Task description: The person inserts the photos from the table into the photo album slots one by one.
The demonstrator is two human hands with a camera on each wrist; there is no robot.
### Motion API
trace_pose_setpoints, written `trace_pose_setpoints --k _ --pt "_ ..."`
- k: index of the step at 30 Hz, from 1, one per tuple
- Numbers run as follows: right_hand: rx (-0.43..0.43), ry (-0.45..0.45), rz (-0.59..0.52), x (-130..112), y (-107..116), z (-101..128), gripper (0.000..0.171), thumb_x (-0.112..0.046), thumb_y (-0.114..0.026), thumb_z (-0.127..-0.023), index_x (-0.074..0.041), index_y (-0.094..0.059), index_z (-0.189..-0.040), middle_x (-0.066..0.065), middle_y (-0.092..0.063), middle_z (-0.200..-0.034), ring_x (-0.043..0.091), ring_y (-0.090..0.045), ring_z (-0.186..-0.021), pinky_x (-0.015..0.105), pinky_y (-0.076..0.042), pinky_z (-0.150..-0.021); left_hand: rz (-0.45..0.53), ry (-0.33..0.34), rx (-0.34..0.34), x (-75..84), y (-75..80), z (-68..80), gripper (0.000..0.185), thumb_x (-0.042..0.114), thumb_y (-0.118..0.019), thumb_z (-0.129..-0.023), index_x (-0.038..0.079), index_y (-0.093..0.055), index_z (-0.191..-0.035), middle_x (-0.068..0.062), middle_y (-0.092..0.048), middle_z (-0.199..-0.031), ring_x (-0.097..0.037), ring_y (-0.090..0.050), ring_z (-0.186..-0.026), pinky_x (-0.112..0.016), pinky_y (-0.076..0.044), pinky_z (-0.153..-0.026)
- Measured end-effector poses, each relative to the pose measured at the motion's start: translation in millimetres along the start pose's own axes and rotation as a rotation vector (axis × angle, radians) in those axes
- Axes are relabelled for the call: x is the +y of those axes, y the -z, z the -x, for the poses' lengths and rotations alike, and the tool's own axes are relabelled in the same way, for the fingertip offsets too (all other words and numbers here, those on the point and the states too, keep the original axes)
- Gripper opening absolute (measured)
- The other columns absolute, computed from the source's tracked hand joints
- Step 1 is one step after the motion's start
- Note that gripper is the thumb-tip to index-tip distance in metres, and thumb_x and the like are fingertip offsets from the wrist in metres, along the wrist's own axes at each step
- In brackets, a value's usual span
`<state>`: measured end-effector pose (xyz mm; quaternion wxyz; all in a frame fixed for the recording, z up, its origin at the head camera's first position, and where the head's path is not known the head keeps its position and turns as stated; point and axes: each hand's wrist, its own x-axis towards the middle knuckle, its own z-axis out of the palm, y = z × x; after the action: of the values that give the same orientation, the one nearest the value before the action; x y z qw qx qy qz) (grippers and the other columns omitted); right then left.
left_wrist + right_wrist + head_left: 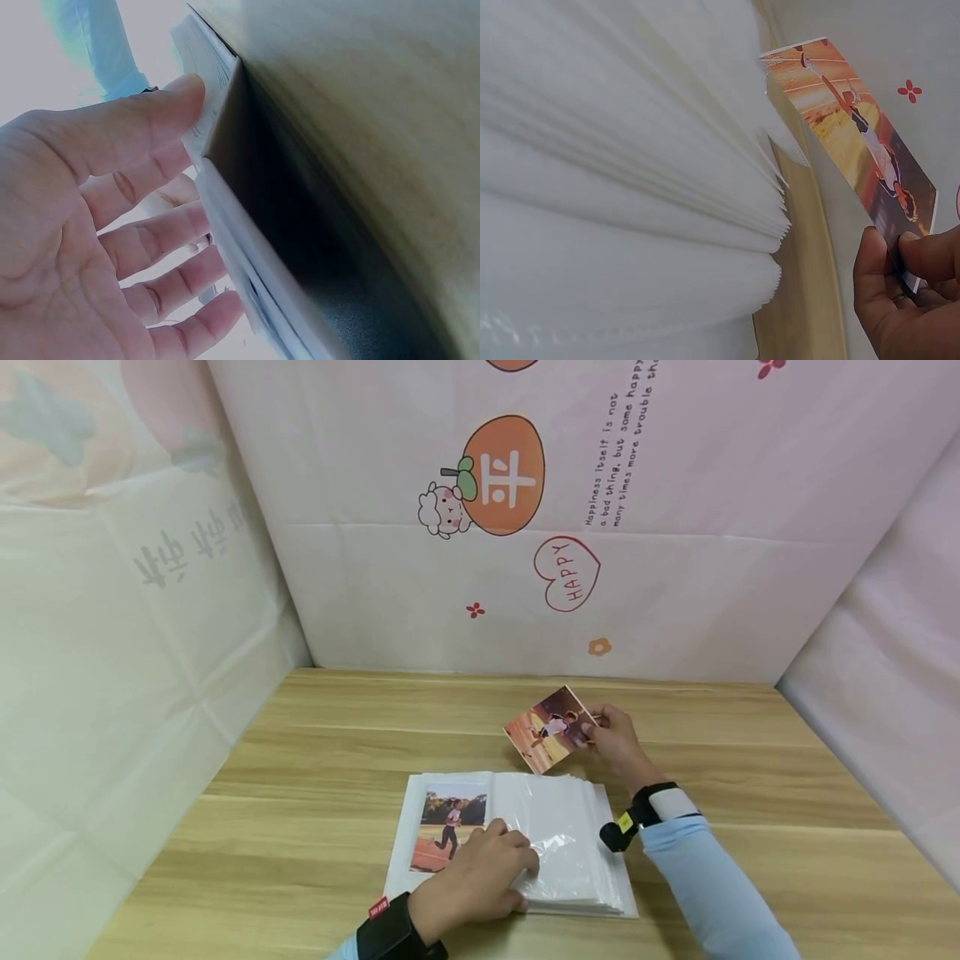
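Note:
An open photo album (562,877) lies on the table with clear-sleeved pages. Its left page shows a photo of a runner (450,814); the right page looks blank white and glossy. My left hand (483,872) rests across the middle of the album near the spine, fingers loosely bent. In the left wrist view its thumb (169,112) touches the page edges (214,82). Between thumb and fingers my right hand (618,743) pinches the corner of another photo (551,731), held tilted beyond the album's top edge. The right wrist view shows a runner on that photo (866,139).
The wooden table (322,793) extends around the album. A white printed cloth (390,593) hangs behind it, with cloth sides at left (150,635) and right (900,652). Loose page edges (776,225) fan up in the right wrist view.

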<state>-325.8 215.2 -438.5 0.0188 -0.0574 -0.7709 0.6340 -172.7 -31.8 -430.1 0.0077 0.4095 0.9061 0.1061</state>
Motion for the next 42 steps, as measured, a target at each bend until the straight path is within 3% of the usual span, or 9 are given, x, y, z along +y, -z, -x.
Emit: trace_pose_setpoints --k 11,21,29,35,42 --pt "-0.028 0.037 0.159 -7.3 -3.6 -1.7 0.028 0.004 -0.041 -0.095 0.004 -0.051 -0.121 0.023 -0.053 -0.107 0.027 -0.057 -0.089 0.036 -0.051 -0.072 0.006 0.005 -0.026 0.5 0.7 0.6 0.028 0.034 -0.079 -0.071 0.024 -0.069 -0.095 0.006 -0.059 -0.110 -0.014 -0.045 -0.088 -0.026 -0.038 -0.066" --pt "-0.032 0.224 0.361 -23.7 -12.9 -6.3 0.027 0.008 -0.043 -0.092 0.007 -0.057 -0.115 0.027 -0.058 -0.104 0.031 -0.060 -0.086 0.029 -0.049 -0.063 -0.059 -0.008 -0.019 3.9 1.6 2.7 0.027 0.035 -0.079 -0.071 0.026 -0.069 -0.094 0.006 -0.059 -0.112 -0.013 -0.047 -0.090 -0.026 -0.040 -0.066" --pt "-0.071 0.209 0.388 -31.5 -15.7 -7.3 0.029 0.008 -0.041 -0.093 0.005 -0.056 -0.118 0.025 -0.057 -0.105 0.031 -0.058 -0.088 0.030 -0.048 -0.065 -0.069 -0.001 -0.020 5.5 3.3 2.5 0.028 0.035 -0.079 -0.069 0.027 -0.069 -0.094 0.007 -0.059 -0.112 -0.012 -0.047 -0.090 -0.027 -0.040 -0.066" --pt "-0.084 0.192 0.389 -31.3 -15.4 -9.2 0.028 0.007 -0.040 -0.094 0.005 -0.055 -0.118 0.025 -0.056 -0.106 0.028 -0.055 -0.086 0.029 -0.046 -0.063 -0.072 -0.009 -0.017 3.7 1.6 1.8 0.028 0.036 -0.079 -0.070 0.026 -0.069 -0.094 0.009 -0.058 -0.102 -0.011 -0.044 -0.084 -0.025 -0.037 -0.062" --pt "-0.089 0.222 0.380 -28.6 -17.1 -10.2 0.025 0.009 -0.039 -0.092 0.005 -0.054 -0.112 0.024 -0.055 -0.106 0.028 -0.055 -0.083 0.028 -0.045 -0.061 -0.071 -0.013 -0.017 3.5 1.5 1.0 0.028 0.036 -0.079 -0.071 0.025 -0.069 -0.094 0.008 -0.058 -0.103 -0.012 -0.044 -0.084 -0.024 -0.037 -0.062"
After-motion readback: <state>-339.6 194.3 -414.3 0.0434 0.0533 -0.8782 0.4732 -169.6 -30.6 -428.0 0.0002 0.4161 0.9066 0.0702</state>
